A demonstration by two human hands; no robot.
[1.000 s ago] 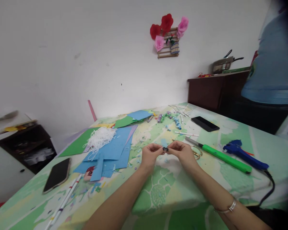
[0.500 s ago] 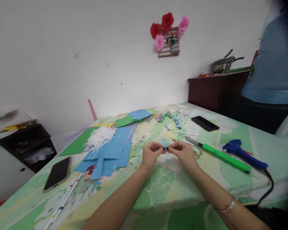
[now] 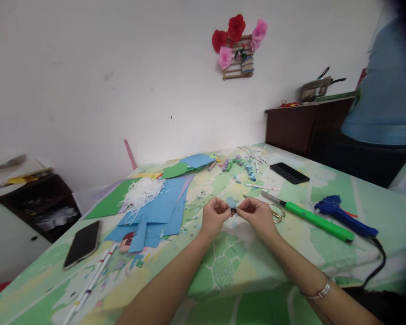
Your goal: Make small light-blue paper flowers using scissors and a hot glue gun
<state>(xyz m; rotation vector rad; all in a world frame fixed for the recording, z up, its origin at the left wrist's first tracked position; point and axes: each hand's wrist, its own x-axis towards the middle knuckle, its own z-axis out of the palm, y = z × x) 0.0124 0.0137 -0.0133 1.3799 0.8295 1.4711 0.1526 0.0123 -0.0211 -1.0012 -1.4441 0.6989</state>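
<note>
My left hand [image 3: 216, 217] and my right hand [image 3: 256, 215] meet above the table, thumbs tip to tip. Both are closed in a pinch on a small piece of light blue paper [image 3: 231, 202], whose upper part shows between the fingers. Gold-handled scissors [image 3: 278, 213] lie just right of my right hand, partly hidden by it. Beyond them rests a green utility knife [image 3: 316, 220] with its blade out. Small blue and green paper scraps [image 3: 196, 220] are scattered left of my left hand.
Blue paper sheets [image 3: 176, 198] carry a heap of white string [image 3: 142, 195] on the left. Phones [image 3: 83, 243] [image 3: 289, 173] lie on both sides. A blue glue gun [image 3: 345, 216] with a cord lies right. A person in a light blue shirt [image 3: 385, 85] stands at the far right.
The fingers have shifted slightly on the light blue paper, and more of it shows above the thumbs. Both hands stay in nearly the same place.
</note>
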